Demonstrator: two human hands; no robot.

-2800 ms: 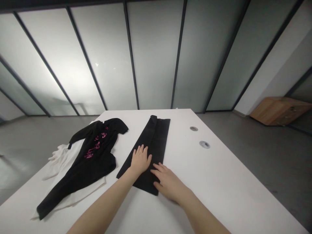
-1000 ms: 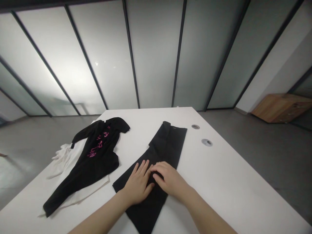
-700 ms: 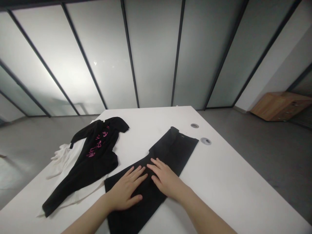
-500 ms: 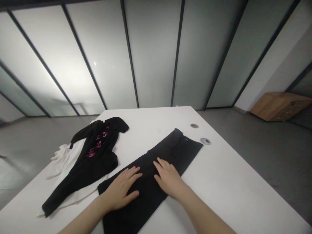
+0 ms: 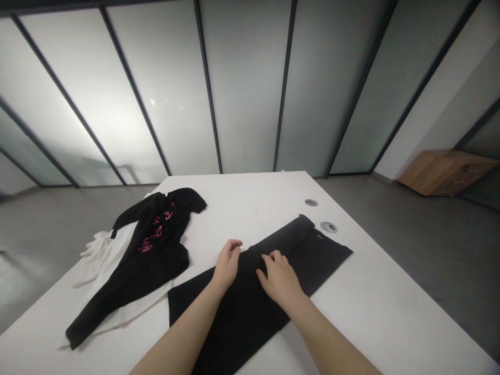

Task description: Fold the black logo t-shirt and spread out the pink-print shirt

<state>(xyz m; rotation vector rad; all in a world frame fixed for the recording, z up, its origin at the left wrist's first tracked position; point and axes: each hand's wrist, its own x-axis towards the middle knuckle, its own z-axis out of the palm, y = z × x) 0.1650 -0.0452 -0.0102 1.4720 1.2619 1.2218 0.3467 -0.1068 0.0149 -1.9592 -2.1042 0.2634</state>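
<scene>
Blk trousers (image 5: 312,251) are being pressed down on white table (image 5: 234,192) at 12–1 o'clock by R hand (image 5: 279,278), fingers bent, nothing gripped. L hand (image 5: 227,265) is being held half-curled at trousers' upper edge, contact unclear. Blk hooded top w/ pink print (image 5: 156,245) is lying at 10 o'clock over wht garment (image 5: 97,260); wood cabinet (image 5: 445,173) is standing far off at 2 o'clock.
</scene>
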